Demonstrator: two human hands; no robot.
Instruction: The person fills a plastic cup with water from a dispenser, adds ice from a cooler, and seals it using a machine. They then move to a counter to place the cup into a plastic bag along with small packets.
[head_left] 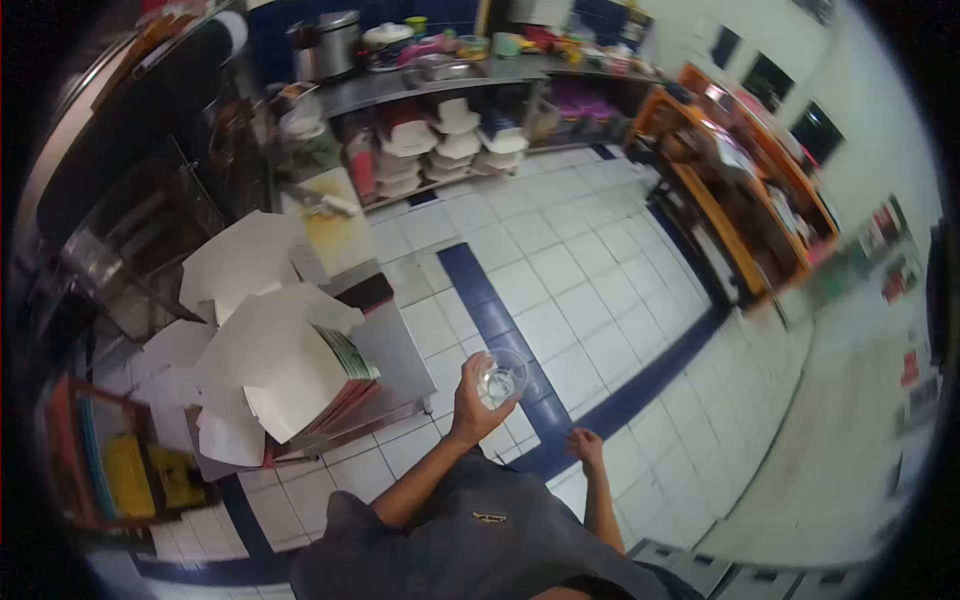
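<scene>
My left hand (pixel 476 410) is wrapped round a clear plastic cup (pixel 503 380), held out in front of my body above the floor. The cup is see-through, and I cannot make out whether anything is in it. Lower and to the right, my right hand (pixel 585 445) hangs beside my body with its fingers loosely curled in, and nothing shows in it. Left of the cup, stacked white cardboard boxes (pixel 290 360) with raised lids stand on a metal table (pixel 405 350), apart from both hands.
A cutting board (pixel 345 240) with a knife lies beyond the boxes. At the back runs a metal counter (pixel 370 92) with pots and bowls, more boxes (pixel 457 140) below. An orange shelf (pixel 745 190) stands right; an orange rack (pixel 75 450) stands lower left. The floor is white tile (pixel 560 290).
</scene>
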